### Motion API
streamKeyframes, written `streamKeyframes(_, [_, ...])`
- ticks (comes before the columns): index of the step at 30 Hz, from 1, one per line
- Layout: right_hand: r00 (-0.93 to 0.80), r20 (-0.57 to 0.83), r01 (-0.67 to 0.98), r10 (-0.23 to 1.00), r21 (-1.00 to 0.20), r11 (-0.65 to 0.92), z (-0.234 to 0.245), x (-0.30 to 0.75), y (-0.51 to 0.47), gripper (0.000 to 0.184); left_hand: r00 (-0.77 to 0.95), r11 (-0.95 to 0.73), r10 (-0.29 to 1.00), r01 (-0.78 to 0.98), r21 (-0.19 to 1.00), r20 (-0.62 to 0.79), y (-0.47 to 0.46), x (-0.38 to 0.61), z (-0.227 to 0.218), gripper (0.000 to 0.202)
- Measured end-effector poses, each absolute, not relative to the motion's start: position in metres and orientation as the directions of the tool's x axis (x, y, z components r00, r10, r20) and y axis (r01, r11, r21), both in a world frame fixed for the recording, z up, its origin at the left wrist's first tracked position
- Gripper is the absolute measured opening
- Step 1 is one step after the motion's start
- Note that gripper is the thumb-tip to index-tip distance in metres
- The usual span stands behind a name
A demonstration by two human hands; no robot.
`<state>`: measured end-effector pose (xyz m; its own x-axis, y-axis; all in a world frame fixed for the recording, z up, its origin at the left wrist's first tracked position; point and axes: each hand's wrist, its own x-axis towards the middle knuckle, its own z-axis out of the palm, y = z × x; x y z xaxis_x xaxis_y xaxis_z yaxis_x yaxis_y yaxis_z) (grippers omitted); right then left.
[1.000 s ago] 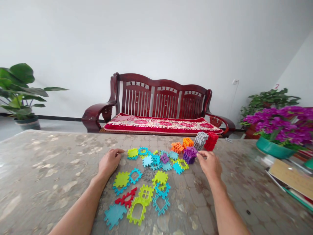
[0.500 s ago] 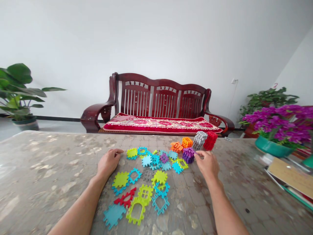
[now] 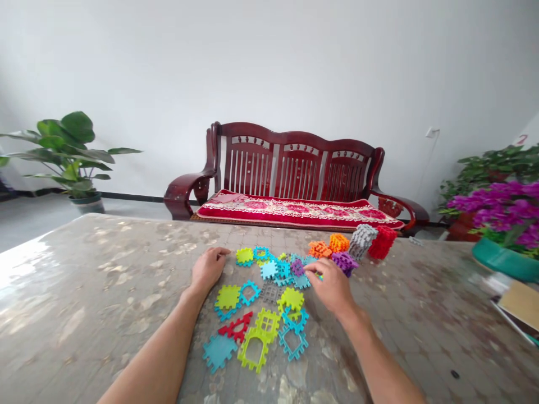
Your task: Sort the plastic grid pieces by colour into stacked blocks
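My left hand [image 3: 209,269] rests on the tabletop left of the plastic interlocking pieces, fingers loosely bent and nothing visible in them. Over the right side of the far pile is my right hand [image 3: 330,283], its fingers stretched toward a small purple piece [image 3: 297,267]; whether they touch it I cannot tell. Around that piece lie blue pieces [image 3: 269,270] and a grey window piece [image 3: 272,292]. Closer to me are a lime window piece [image 3: 267,324], a red triangular piece [image 3: 237,327] and a blue square [image 3: 219,352]. Behind my right hand stands a purple stack [image 3: 344,261], partly covered.
Orange stacks [image 3: 338,242], a grey stack [image 3: 362,241] and a red stack [image 3: 382,242] stand at the table's far side. To the right are a flower pot [image 3: 505,259] and papers [image 3: 520,306]. A wooden bench [image 3: 295,163] is beyond the table [image 3: 105,314].
My right hand has moved left from the purple stack to the small purple piece in the pile. The purple stack looks less even. The view has turned left; my left hand stays beside the pieces.
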<state>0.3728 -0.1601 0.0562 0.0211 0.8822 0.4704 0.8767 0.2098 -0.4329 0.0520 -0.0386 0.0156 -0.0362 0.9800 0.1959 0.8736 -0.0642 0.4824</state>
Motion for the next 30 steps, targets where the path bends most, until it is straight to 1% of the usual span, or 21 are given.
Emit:
streamKeyframes(4, [-0.220, 0.374, 0.845, 0.901, -0.388, 0.368, 0.056, 0.320, -0.169, 0.013, -0.051, -0.052, 0.982, 0.855, 0.516, 0.184, -0.039, 0.051, 0.017, 0.037])
streamKeyframes(8, [-0.411, 0.306, 0.800, 0.859, -0.331, 0.501, 0.052, 0.287, -0.173, 0.010, -0.066, -0.037, 0.983, 0.841, 0.539, 0.170, -0.041, 0.052, 0.018, 0.038])
streamKeyframes(11, [-0.515, 0.262, 0.775, 0.816, -0.265, 0.574, 0.048, 0.274, -0.173, 0.010, -0.059, -0.049, 0.981, 0.848, 0.527, 0.185, -0.041, 0.052, 0.017, 0.037])
streamKeyframes(15, [-0.586, 0.204, 0.760, 0.784, -0.196, 0.619, 0.045, 0.266, -0.172, 0.012, -0.048, -0.057, 0.980, 0.864, 0.501, 0.195, -0.038, 0.052, 0.014, 0.037])
streamKeyframes(17, [-0.596, 0.187, 0.758, 0.781, -0.190, 0.623, 0.045, 0.264, -0.171, 0.013, -0.040, -0.063, 0.980, 0.868, 0.493, 0.197, -0.037, 0.051, 0.012, 0.037])
streamKeyframes(21, [-0.591, 0.178, 0.755, 0.787, -0.224, 0.617, 0.042, 0.262, -0.171, 0.012, -0.028, -0.077, 0.978, 0.873, 0.482, 0.206, -0.034, 0.049, 0.008, 0.036])
streamKeyframes(24, [-0.547, 0.198, 0.769, 0.813, -0.265, 0.582, 0.038, 0.260, -0.172, 0.007, -0.023, -0.082, 0.977, 0.875, 0.477, 0.210, -0.034, 0.048, 0.008, 0.036])
streamKeyframes(27, [-0.441, 0.247, 0.790, 0.863, -0.350, 0.503, 0.038, 0.266, -0.173, 0.007, -0.025, -0.080, 0.977, 0.879, 0.469, 0.212, -0.035, 0.049, 0.009, 0.035])
streamKeyframes(30, [-0.221, 0.326, 0.809, 0.919, -0.464, 0.359, 0.043, 0.287, -0.169, 0.011, -0.033, -0.069, 0.978, 0.881, 0.468, 0.207, -0.037, 0.050, 0.012, 0.035])
